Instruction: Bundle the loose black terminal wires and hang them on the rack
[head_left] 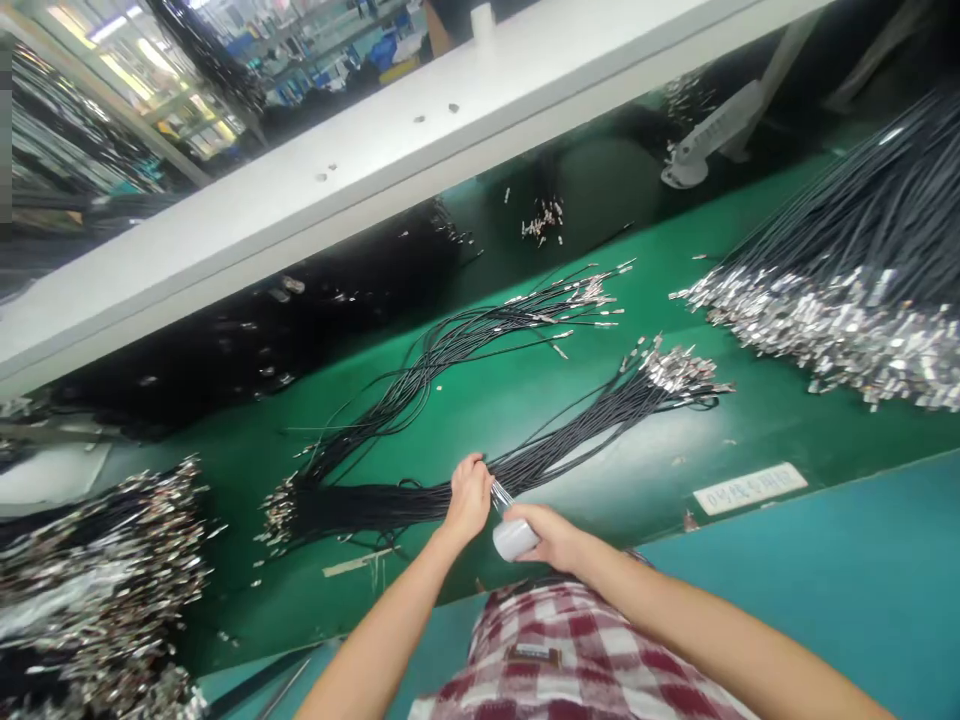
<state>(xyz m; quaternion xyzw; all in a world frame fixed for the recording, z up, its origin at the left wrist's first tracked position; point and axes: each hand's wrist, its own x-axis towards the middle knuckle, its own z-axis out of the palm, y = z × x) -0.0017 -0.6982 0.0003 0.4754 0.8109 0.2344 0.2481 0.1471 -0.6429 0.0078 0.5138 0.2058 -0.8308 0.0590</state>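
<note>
My left hand (471,495) is closed around the middle of a bundle of black cables (577,440) lying across the green bench. The cables have silvery metal ends at both sides. In my right hand (551,538), just beside it, is a pale roll of tape (515,540). A shiny, clear-looking strip (501,494) runs from the roll up to the bundle by my left fingers. Behind them lies a second, looser bunch of black cables (450,345), its left end meeting the held bundle.
Large piles of metal-ended cables lie at the right (840,320) and lower left (105,590). A white shelf beam (390,160) crosses above the green bench (630,560). Small metal pieces (542,220) lie beneath it. A white label (750,488) is stuck near the front edge.
</note>
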